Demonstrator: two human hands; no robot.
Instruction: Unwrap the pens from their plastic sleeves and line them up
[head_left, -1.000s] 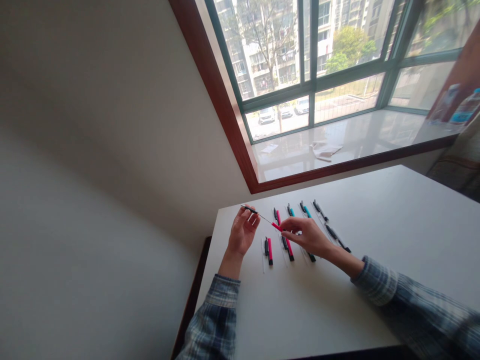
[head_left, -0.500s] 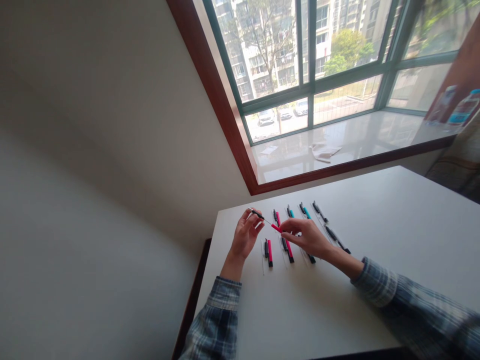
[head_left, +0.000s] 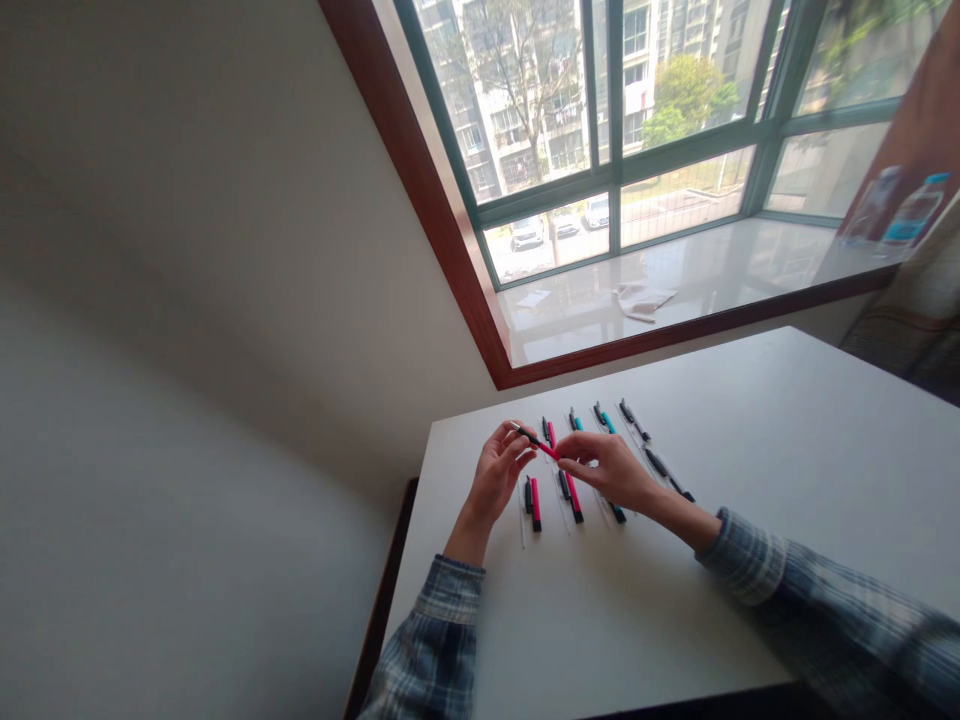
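Observation:
My left hand [head_left: 495, 475] and my right hand [head_left: 604, 470] meet above the middle of the rows. Between them is a slim pink-and-black pen [head_left: 541, 446]. Its black tip is pinched in my left fingers, and my right fingertips pinch its pink end. Several similar pens lie in two rows on clear plastic strips beneath and beside my hands. They include a pink one [head_left: 535, 505] by my left wrist, a teal one [head_left: 607, 422] at the back and a black one [head_left: 667, 472] to the right. My right hand partly hides a lower pen [head_left: 616, 512].
The pens lie on a white table [head_left: 637, 600] with a dark edge at the left. Behind it is a window ledge [head_left: 675, 270] in a reddish wooden frame [head_left: 427, 200], with a crumpled cloth [head_left: 643, 301] on it. A plain wall fills the left.
My hands have drawn closer together. The thin rod once showing between the black and pink parts is gone from view, and those parts now nearly meet. The view has shifted slightly.

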